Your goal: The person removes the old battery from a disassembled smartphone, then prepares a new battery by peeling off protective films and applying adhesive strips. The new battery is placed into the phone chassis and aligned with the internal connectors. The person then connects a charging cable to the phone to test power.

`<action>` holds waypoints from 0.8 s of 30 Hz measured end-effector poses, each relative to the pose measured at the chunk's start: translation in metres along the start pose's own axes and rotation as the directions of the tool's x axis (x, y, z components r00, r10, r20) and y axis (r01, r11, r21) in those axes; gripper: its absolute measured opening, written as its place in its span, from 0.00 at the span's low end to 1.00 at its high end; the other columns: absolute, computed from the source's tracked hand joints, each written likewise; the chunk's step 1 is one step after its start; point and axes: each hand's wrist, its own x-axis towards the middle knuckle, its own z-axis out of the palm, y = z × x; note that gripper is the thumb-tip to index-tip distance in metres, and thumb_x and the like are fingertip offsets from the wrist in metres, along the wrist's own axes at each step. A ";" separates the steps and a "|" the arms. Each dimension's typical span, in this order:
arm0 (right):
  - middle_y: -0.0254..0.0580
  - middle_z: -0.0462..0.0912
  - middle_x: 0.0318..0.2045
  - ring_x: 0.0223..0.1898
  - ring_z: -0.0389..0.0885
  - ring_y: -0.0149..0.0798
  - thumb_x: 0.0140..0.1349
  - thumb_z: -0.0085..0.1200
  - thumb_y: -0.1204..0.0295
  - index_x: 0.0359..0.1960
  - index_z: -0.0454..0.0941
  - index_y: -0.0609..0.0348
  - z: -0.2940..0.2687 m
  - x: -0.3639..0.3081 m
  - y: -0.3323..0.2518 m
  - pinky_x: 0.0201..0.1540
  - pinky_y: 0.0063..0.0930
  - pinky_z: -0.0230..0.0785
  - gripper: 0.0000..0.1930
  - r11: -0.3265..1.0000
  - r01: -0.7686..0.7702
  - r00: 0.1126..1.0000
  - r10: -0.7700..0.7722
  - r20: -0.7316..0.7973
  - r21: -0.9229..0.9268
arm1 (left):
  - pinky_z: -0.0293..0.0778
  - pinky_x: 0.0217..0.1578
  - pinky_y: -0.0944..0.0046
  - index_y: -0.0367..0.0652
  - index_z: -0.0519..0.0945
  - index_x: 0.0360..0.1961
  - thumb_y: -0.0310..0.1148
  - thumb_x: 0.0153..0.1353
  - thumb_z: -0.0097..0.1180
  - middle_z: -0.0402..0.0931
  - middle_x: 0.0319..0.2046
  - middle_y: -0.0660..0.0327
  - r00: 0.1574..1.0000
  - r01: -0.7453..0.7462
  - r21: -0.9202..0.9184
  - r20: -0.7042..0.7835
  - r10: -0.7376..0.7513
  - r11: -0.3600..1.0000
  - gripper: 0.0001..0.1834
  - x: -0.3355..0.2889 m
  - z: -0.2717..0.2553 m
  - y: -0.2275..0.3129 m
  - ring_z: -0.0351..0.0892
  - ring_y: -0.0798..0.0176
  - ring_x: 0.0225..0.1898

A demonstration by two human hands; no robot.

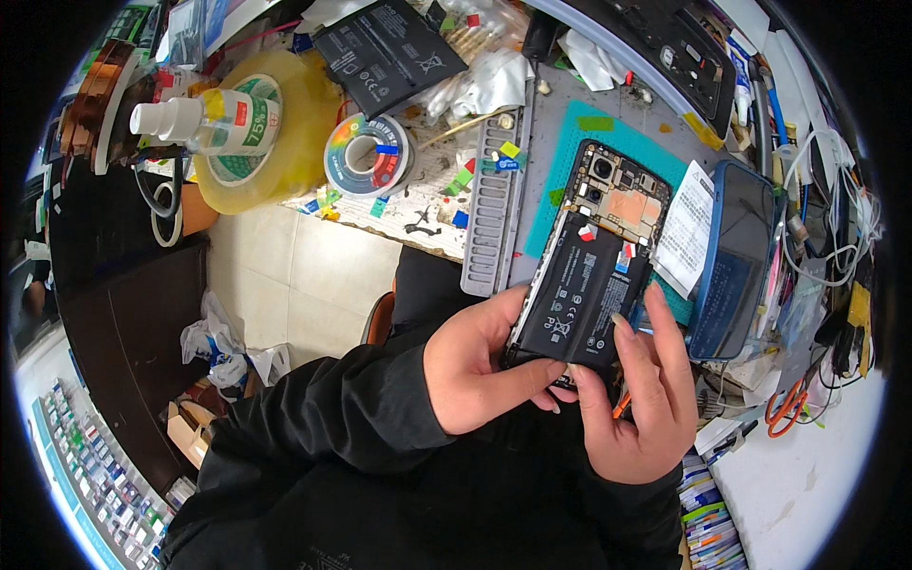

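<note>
An opened smartphone (594, 256) lies tilted in my hands, its back cover off. Its bare circuit board and camera modules show at the far end, and a black battery (579, 294) fills the middle and near part. My left hand (480, 366) grips the phone's lower left side, thumb across the bottom end. At the lower right corner, my right hand (641, 408) has its thumb on the bottom edge and its fingertips by the right edge. A small orange piece (622, 406) shows beside the right thumb; what it belongs to is hidden.
Beneath the phone lies a teal mat (560, 199). A blue-framed phone or panel (731, 261) stands to its right, with orange-handled scissors (786, 408) nearby. Leftward are a slotted grey rail (489, 214), a solder spool (369, 157), a spray bottle (214, 122) and loose black batteries (389, 55).
</note>
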 end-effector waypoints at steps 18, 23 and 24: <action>0.63 0.75 0.61 0.45 0.85 0.43 0.52 0.73 0.74 0.50 0.84 0.63 -0.006 0.004 -0.006 0.41 0.27 0.80 0.22 0.999 -0.015 0.997 0.019 0.081 -0.050 | 0.84 0.46 0.66 0.33 0.66 0.65 0.17 0.68 0.51 0.78 0.53 0.53 0.999 -0.009 -0.022 0.042 0.010 1.000 0.25 0.001 -0.002 0.003 0.84 0.61 0.48; 0.63 0.75 0.60 0.44 0.86 0.42 0.53 0.73 0.74 0.51 0.83 0.62 -0.006 0.005 -0.005 0.40 0.27 0.81 0.22 0.999 -0.019 0.996 0.022 0.083 -0.038 | 0.83 0.47 0.65 0.32 0.68 0.62 0.17 0.68 0.51 0.79 0.51 0.52 1.000 -0.004 -0.023 0.016 0.004 1.000 0.22 0.001 -0.001 0.002 0.84 0.60 0.48; 0.63 0.75 0.60 0.44 0.86 0.42 0.53 0.73 0.74 0.51 0.83 0.62 -0.005 0.005 -0.004 0.40 0.27 0.81 0.22 0.999 -0.027 0.996 0.029 0.082 -0.028 | 0.83 0.46 0.64 0.32 0.68 0.62 0.16 0.68 0.51 0.79 0.51 0.52 1.000 -0.002 -0.022 0.010 0.002 1.000 0.21 0.001 -0.001 0.002 0.84 0.60 0.48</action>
